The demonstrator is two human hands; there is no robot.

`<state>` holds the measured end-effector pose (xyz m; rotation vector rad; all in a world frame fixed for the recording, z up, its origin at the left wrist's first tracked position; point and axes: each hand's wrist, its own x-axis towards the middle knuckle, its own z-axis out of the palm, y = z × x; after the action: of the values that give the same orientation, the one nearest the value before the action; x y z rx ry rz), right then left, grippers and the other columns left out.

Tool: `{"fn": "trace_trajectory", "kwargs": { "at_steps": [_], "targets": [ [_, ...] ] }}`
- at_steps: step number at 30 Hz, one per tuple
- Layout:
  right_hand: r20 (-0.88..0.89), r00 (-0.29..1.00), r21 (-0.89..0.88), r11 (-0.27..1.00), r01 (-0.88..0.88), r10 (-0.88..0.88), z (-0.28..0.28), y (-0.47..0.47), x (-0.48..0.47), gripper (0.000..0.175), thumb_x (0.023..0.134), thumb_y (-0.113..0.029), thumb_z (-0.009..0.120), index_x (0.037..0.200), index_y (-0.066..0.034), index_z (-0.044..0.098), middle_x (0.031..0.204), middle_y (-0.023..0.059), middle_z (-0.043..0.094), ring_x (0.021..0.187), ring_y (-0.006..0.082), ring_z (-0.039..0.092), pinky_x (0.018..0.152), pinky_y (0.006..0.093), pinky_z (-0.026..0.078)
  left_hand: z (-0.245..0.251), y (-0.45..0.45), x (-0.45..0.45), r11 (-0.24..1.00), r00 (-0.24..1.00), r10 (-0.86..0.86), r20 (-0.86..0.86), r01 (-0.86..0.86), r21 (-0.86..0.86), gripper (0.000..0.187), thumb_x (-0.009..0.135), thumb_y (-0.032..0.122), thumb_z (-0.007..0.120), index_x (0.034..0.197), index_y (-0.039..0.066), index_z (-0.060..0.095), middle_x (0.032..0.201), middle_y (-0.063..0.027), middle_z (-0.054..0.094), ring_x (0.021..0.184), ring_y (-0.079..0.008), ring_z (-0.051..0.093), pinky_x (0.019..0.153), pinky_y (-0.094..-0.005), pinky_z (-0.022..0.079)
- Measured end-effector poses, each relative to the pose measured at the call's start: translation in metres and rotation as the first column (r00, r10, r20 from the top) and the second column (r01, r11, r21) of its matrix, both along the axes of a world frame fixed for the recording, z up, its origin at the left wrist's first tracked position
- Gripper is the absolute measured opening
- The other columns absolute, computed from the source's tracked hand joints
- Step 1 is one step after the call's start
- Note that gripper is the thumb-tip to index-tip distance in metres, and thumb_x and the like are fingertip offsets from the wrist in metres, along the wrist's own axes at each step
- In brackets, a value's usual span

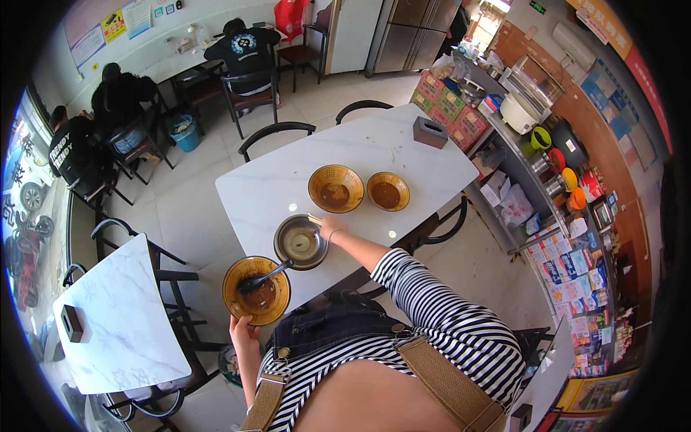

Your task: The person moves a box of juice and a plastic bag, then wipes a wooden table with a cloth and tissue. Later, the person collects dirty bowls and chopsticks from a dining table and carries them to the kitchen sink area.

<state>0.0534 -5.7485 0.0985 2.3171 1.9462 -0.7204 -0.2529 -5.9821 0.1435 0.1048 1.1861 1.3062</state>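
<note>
My left hand [245, 330] holds a yellow-brown patterned bowl [229, 283] by its lower rim, just off the table's near left edge. Reddish-brown broth remains lie in it, and a dark spoon [267, 275] leans on its rim. My right hand [332, 227] is closed on light-coloured chopsticks [314, 219] at the right rim of a stainless steel bowl [280, 240], which has pale liquid in it. Behind it on the white marble-look table [259, 189] stand a larger patterned bowl [316, 181] and a smaller one [372, 189], both with brown broth.
A dark tissue box [430, 132] stands at the table's far corner, near scattered food bits. Black-framed chairs [278, 129] line the table. Several people [243, 54] sit at a long table by the wall. A blue bin [185, 135] is on the floor. Shelves stand right; another table [119, 302] stands left.
</note>
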Motion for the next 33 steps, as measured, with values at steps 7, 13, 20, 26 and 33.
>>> {"fn": "trace_trajectory", "kwargs": {
  "at_steps": [7, 13, 20, 26, 33],
  "targets": [
    [-0.154, 0.988, 0.085, 0.996, -0.005, 0.018, 0.009, 0.007, 0.026, 0.043, 0.064, -0.037, 0.073, 0.082, 0.0019, 0.066, 0.082, 0.0221, 0.064, 0.08, 0.0338, 0.063, 0.071, 0.0373, 0.049, -0.001, 0.032, -0.007, 0.996, 0.995, -0.073, -0.072, 0.069, -0.048, 0.037, 0.073, -0.003, 0.05, 0.107, 0.012, 0.055, 0.09, -0.0027, 0.06, 0.073, -0.0194, 0.064, 0.054, -0.0313, 0.055],
    [-0.383, 0.922, 0.165, 0.977, 0.135, -0.062, 0.04, 0.003, 0.066, 0.035, 0.066, -0.032, 0.072, 0.073, 0.0017, 0.066, 0.066, 0.015, 0.065, 0.064, 0.0265, 0.065, 0.063, 0.0348, 0.05, -0.007, 0.085, -0.01, 0.975, 0.972, -0.217, -0.092, 0.22, 0.017, 0.033, 0.075, -0.002, 0.05, 0.107, 0.007, 0.055, 0.091, -0.0071, 0.06, 0.07, -0.0218, 0.064, 0.054, -0.0325, 0.056],
    [-0.6, 0.755, 0.132, 0.898, 0.419, -0.264, 0.077, -0.002, 0.121, 0.018, 0.064, -0.014, 0.062, 0.066, 0.0034, 0.058, 0.054, 0.0102, 0.055, 0.047, 0.0187, 0.054, 0.044, 0.0312, 0.041, -0.002, 0.136, 0.022, 0.878, 0.872, -0.475, -0.116, 0.478, -0.005, 0.034, 0.076, -0.002, 0.048, 0.11, 0.0, 0.052, 0.098, -0.012, 0.059, 0.081, -0.0274, 0.065, 0.067, -0.0387, 0.058],
    [-0.767, 0.547, -0.036, 0.874, 0.485, -0.335, 0.102, -0.025, 0.128, 0.014, 0.07, -0.01, 0.062, 0.064, -0.0032, 0.051, 0.052, 0.0015, 0.046, 0.037, 0.0064, 0.033, 0.033, 0.024, 0.022, -0.023, 0.17, 0.055, 0.753, 0.748, -0.649, -0.138, 0.658, 0.025, 0.032, 0.077, -0.001, 0.049, 0.109, -0.004, 0.05, 0.097, -0.0143, 0.059, 0.082, -0.0272, 0.065, 0.07, -0.0377, 0.058],
    [-0.72, 0.585, -0.09, 0.887, 0.453, -0.372, 0.084, -0.05, 0.103, 0.018, 0.065, -0.011, 0.063, 0.07, 0.0042, 0.056, 0.058, 0.0081, 0.054, 0.041, 0.0113, 0.043, 0.034, 0.0265, 0.028, -0.057, 0.189, 0.078, 0.739, 0.73, -0.671, -0.127, 0.673, -0.038, 0.042, 0.072, -0.004, 0.055, 0.113, -0.002, 0.05, 0.096, -0.0132, 0.057, 0.081, -0.0304, 0.063, 0.066, -0.041, 0.059]
  ]
}}
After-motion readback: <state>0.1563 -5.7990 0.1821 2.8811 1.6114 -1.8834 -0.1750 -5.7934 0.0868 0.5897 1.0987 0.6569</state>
